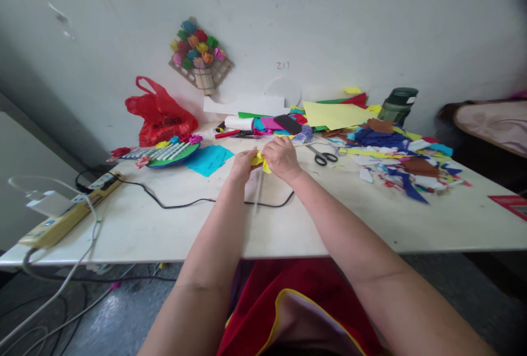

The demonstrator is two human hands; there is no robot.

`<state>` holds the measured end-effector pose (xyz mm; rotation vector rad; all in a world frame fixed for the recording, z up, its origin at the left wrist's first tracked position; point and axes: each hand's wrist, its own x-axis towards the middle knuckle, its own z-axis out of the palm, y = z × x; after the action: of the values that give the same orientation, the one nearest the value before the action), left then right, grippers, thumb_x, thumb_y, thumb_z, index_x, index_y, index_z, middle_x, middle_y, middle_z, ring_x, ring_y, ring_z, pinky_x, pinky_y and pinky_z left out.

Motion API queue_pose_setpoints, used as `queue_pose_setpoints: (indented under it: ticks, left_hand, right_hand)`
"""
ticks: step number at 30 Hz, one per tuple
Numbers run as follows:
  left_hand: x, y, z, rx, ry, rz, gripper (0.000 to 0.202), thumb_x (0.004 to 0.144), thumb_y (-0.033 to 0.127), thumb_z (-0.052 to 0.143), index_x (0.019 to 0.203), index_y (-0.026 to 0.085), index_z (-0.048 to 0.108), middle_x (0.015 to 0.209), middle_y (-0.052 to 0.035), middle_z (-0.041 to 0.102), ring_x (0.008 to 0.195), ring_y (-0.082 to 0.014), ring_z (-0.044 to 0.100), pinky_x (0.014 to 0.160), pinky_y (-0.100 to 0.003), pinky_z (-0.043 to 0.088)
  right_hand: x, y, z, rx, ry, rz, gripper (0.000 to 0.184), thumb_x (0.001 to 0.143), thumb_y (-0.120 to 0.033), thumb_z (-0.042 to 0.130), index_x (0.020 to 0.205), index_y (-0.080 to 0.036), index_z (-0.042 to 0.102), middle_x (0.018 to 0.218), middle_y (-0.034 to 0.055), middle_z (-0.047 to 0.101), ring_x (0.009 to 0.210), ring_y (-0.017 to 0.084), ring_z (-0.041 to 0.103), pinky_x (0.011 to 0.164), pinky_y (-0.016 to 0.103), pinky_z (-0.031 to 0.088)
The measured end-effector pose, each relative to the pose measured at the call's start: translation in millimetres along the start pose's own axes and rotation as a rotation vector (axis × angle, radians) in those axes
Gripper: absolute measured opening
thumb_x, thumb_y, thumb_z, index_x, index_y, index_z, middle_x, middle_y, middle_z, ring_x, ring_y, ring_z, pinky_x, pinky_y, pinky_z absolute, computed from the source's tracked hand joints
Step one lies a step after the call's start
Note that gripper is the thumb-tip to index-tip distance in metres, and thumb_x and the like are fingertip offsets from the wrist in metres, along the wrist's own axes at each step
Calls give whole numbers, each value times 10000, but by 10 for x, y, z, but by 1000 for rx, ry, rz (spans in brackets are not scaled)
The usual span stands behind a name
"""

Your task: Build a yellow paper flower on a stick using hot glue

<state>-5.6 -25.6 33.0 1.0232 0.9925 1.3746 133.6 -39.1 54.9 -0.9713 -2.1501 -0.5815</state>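
Yellow paper [257, 159] in both hands [244, 165] [281, 157] (tight pinch)

Counting around one pair of scissors [318, 153]: two hands to its left, one left hand [244, 164] and one right hand [281, 157]; one dark phone [287, 124] behind and left; one green bottle [397, 106] behind and right; one red bag [162, 117] well left; one power strip [61, 229] farther left. Paper scraps [422, 167] to its right overlap too much to count.

Soft, cool light, pale glare on the floor [109, 306], blackened upper-right corner, wide-angle edge stretching, slight blur
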Motion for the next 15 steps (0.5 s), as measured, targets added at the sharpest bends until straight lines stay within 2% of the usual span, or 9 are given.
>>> queue_pose_setpoints:
  ticks: [9,15]
  left_hand:
    - [-15,39,22,-7,41,-1,221,751,320,679,663,134,600,664,-24,593,665,-117,575,705,-292,553]
    - [23,19,22,-12,64,34,263,734,380,705,729,125,640,696,-37,632,686,-125,609,758,-315,543]
  right_hand:
    - [35,-37,-6,162,-17,199,165,791,-138,569,696,-179,698,780,49,727,799,205,541,779,361,308]
    - [36,-51,12,205,37,315,150,765,-148,582,684,-201,696,751,52,710,795,208,551,753,350,316]
